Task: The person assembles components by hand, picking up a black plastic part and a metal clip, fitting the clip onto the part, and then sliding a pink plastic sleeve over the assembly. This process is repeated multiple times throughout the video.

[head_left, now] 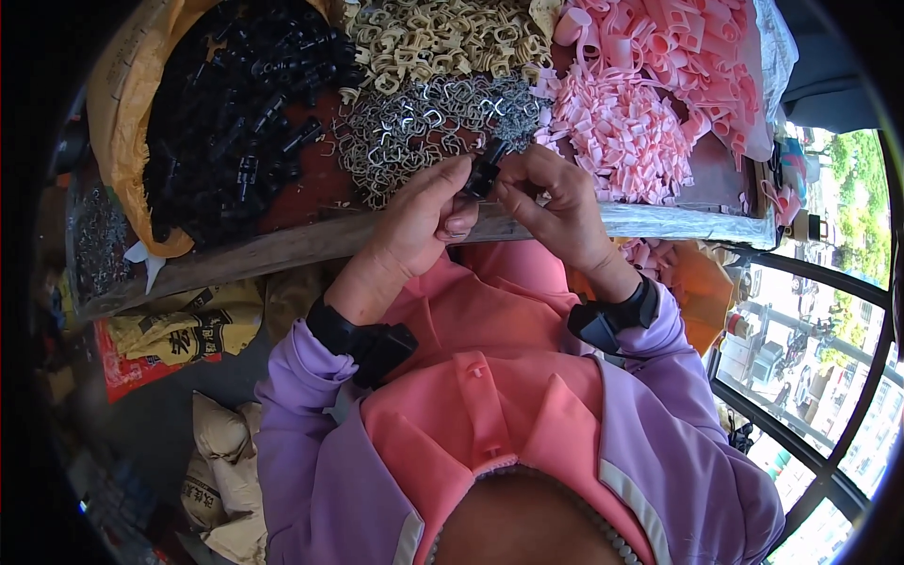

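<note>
A small black plastic part [484,170] sits in the fingers of my left hand [426,215], just above the table's front edge. The thumb lies along its left side and the other fingers curl beneath. My right hand [561,205] is closed in a pinch close against the part's right side. Whatever its fingertips hold is too small or hidden to make out. Right behind both hands spreads a pile of bent metal clips [400,141]. Small pink plastic pieces [617,137] lie heaped beyond my right hand.
Left on the table, an open sack [121,141] spills black plastic parts [240,122]. Cream plastic pieces [447,38] lie at the back, larger pink curved pieces [692,42] at the far right. The wooden table edge [282,259] crosses before me. Filled bags [226,471] stand lower left; a window is on the right.
</note>
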Demonstrator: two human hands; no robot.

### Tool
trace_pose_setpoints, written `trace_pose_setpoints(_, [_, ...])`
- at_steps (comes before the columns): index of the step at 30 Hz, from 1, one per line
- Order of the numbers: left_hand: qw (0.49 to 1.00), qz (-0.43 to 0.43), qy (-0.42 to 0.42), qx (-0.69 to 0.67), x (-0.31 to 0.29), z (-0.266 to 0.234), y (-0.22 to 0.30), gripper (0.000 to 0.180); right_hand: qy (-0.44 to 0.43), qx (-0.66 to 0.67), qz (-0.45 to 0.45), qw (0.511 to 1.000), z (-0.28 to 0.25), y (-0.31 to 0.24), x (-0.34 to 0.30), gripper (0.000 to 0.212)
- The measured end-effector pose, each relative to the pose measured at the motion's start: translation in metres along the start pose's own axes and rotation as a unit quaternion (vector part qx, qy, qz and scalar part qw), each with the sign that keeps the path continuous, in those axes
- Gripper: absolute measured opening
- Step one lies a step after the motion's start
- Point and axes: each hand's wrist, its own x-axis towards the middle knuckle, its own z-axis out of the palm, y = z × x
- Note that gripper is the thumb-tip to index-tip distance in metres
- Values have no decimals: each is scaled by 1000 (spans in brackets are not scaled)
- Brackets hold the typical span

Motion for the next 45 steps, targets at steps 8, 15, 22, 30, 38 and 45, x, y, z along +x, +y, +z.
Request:
trace_pose_setpoints(8, [1000, -16, -1, 9, -15, 0, -4, 24, 0, -126, -120, 985, 3, -12, -4, 11])
trace_pose_setpoints(15, [997, 11, 24, 73, -21, 0, -7, 20, -35, -162, -126, 978, 8, -14, 0, 13])
trace_pose_setpoints(22, [995, 10, 0, 101, -23, -9, -14, 19, -71, -185, -80, 977, 13, -14, 1, 11])
trace_pose_setpoints(30, [996, 2, 11, 89, -31, -12, -22, 18, -57, -205, -101, 972, 22, -12, -4, 10])
trace_pose_setpoints(38, [998, -15, 11, 58, -30, -16, -27, 16, -121, -169, -81, 975, 18, -5, 1, 10])
trace_pose_setpoints(45, [999, -18, 18, 44, -27, -14, -18, 18, -86, -128, -90, 984, 20, -2, 5, 10])
